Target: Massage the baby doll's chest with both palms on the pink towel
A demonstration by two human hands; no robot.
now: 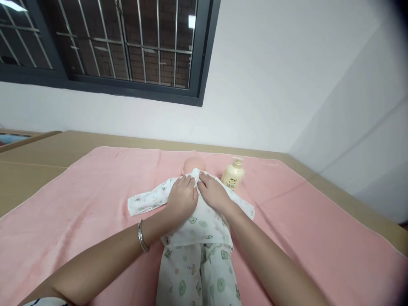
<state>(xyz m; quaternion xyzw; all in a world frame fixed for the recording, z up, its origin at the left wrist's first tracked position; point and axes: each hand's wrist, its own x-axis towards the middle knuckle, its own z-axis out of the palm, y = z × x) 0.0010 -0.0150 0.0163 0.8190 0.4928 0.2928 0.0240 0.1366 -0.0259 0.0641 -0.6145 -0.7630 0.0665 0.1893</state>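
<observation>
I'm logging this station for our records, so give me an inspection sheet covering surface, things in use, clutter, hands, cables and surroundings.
Surface: pink cloth, creased in places, over a tan surface.
Things in use: doll's head at the far end; printed top with sleeves spread, above matching trousers.
Clutter: one pale yellow pump bottle, right of the head.
Hands: left hand and right hand both on the top near its collar; fingertip grip unclear. Bracelet on the left wrist.
Cables: nothing seen.
Surroundings: white wall; dark-framed window with metal bars.
</observation>
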